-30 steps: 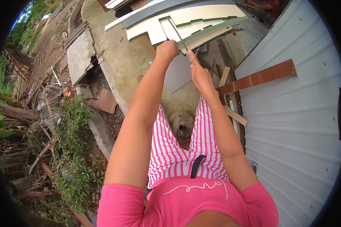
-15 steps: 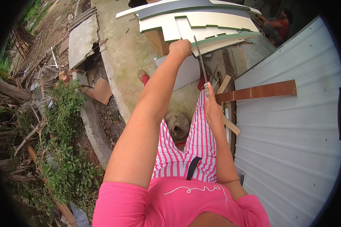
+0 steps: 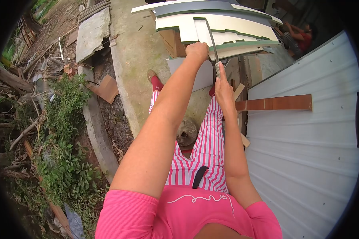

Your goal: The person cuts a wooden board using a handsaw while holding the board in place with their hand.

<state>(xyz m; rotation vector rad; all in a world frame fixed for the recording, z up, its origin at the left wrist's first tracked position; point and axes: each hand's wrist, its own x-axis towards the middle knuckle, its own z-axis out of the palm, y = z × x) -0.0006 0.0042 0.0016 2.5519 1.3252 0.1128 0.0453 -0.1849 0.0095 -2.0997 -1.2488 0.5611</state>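
Step in hand: judged to be a sawing or cutting stroke. A long, narrow grey metal blade [image 3: 212, 41] lies across the near edge of a flat white panel with green edges [image 3: 187, 33], which sits among stacked panels ahead of the person. The next move appears to call for a steady stroke along the blade's line, with the panel held firm and the left hand kept clear of the cutting edge, which is just beside it.

Pose: the left arm reaches forward, nearly straight. The left hand [image 3: 198, 51] is curled closed at the panel's near edge and appears to grip it; its fingertips are hidden. The right arm is extended lower and to the right. The right hand [image 3: 224, 91] is wrapped around the blade's ribbed grey handle [image 3: 217, 69], one finger stretched along it.
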